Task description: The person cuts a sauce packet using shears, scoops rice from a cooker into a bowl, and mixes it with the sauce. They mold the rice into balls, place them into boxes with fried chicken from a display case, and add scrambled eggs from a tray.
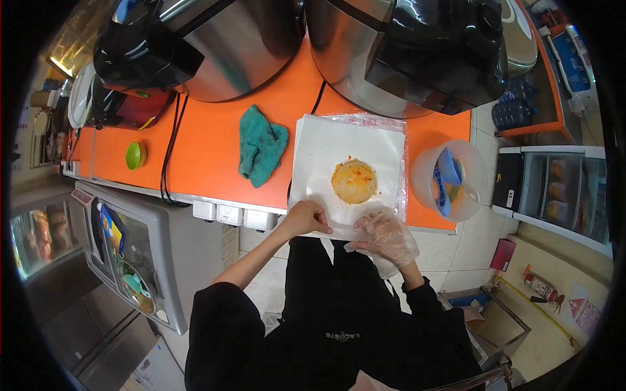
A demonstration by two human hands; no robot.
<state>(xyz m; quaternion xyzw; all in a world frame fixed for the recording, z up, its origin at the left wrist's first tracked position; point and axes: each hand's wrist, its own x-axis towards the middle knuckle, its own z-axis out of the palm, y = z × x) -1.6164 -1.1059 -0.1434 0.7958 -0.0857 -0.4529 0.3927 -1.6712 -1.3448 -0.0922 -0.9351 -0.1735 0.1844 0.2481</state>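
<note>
A round, flat-topped mound of rice [354, 183] with orange bits on it lies on a white paper sheet [319, 153], part of a stack on the orange counter. At the near left edge of the stack, my bare left hand [306, 218] has its fingers curled and pinched on the paper. My right hand [386, 240], in a clear plastic glove, grips the near right edge with bent fingers, close below the rice. Printed clear plastic [372, 121] shows from under the paper.
Left of the paper lies a crumpled green cloth [259, 146]; a small green cup [135, 156] stands farther left. To the right, a translucent tub [467, 202] holds blue-handled utensils. Two large steel cookers [241, 52] fill the back. Black cables cross the counter [212, 140].
</note>
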